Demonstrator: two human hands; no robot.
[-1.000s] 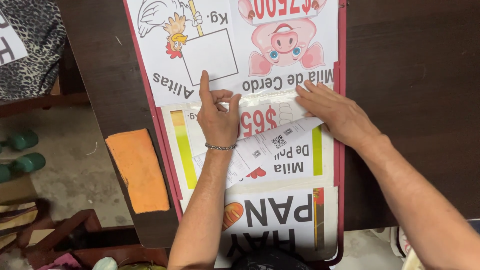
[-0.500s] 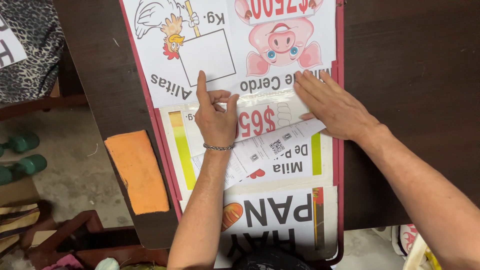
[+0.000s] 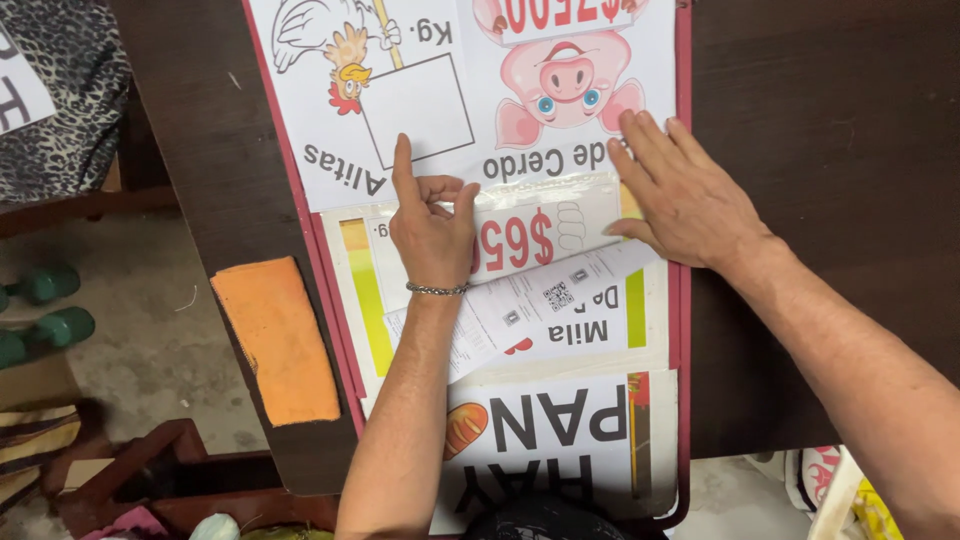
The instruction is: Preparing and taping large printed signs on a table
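While hands (image 3: 560,215) flatten glossy price strip (image 3: 530,235)

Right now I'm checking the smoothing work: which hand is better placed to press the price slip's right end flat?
Right hand: its thumb lies at the price slip's right end; the left hand sits at the other end.

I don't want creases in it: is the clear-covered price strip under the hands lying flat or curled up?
Flat. The price strip lies spread on the poster board, pressed by the left hand and right hand; no lifted edge shows.
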